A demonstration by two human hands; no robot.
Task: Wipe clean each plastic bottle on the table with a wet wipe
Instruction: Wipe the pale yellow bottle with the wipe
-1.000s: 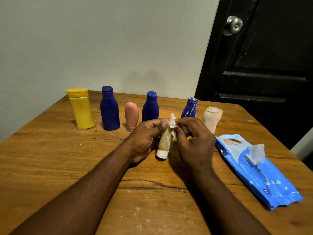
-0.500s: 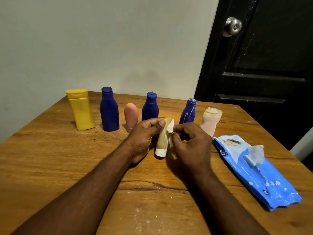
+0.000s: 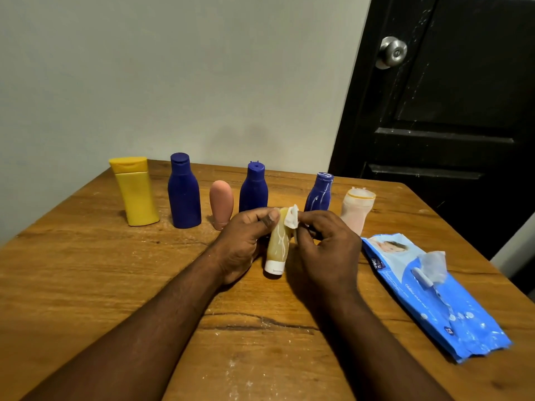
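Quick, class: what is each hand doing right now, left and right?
Left hand: grips the tan tube.
Right hand: pinches the wet wipe against the tube's upper end.

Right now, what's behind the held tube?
The middle blue bottle and right blue bottle stand behind the tube. The left hand, gripping it, and right hand, pinching the wet wipe, cover their bases.

wet wipe [image 3: 291,217] slid lower, now bunched against top of tube [image 3: 278,241]
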